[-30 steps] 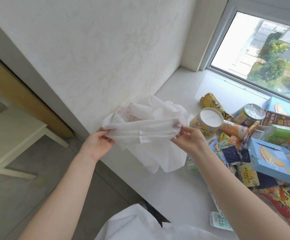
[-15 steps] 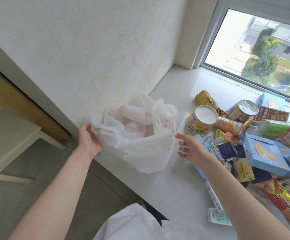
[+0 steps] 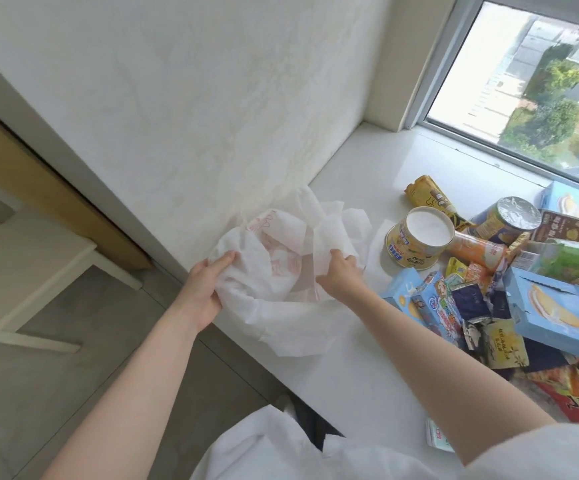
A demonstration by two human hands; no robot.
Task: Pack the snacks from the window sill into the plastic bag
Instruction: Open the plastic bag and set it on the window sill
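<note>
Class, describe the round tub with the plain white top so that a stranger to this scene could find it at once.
Start at the window and come down to the white sill, where snacks lie heaped. At the heap's edge nearest the plastic bag lies the round tub, tipped on its side. Its plain white top and yellow wall set it apart from the foil-topped can behind it.

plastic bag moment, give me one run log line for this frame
phase: opening bag | left hand: grips plastic bag rim | right hand: grips opposite rim | bag: on window sill | snacks: unpacked
</note>
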